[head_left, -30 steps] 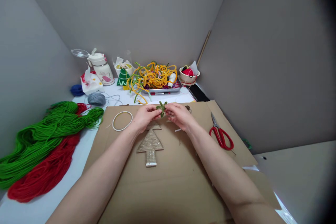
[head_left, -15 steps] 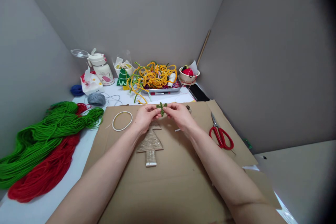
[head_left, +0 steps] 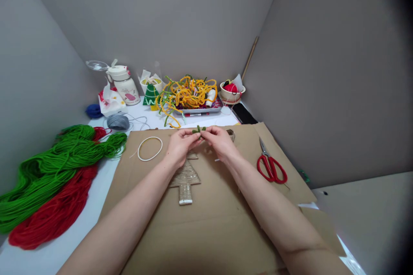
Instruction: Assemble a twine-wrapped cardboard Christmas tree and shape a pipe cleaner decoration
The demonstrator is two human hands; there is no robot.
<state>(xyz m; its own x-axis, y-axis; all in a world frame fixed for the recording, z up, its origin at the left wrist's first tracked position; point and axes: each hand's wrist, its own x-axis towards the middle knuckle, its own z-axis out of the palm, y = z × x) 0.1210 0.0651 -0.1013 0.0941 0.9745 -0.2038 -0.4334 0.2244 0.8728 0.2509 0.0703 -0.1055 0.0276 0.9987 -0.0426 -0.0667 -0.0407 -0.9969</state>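
Pinched between the fingertips of my left hand (head_left: 180, 145) and my right hand (head_left: 219, 141) is a small piece of thick green yarn (head_left: 198, 128). Its short ends stick up above my fingers, and the rest is hidden behind them. Both hands are closed and almost touch each other. Below and behind my left hand lies a tree shape wound with brown twine (head_left: 185, 176), its top partly covered by that hand. A roll of brown twine (head_left: 231, 134) shows just past my right hand.
A cardboard sheet (head_left: 193, 240) covers the table. Red-handled scissors (head_left: 271, 168) lie on its right, a white ring (head_left: 150, 138) on its left. Green yarn (head_left: 61, 159) and red yarn (head_left: 58, 215) spread at far left. Behind stand a bottle (head_left: 124, 88), a tray (head_left: 200, 111) heaped with yarn and a bowl (head_left: 232, 96).
My fingers have closed further over the green yarn, so less of it shows below them. My left hand has shifted slightly right and covers more of the tree's upper part.
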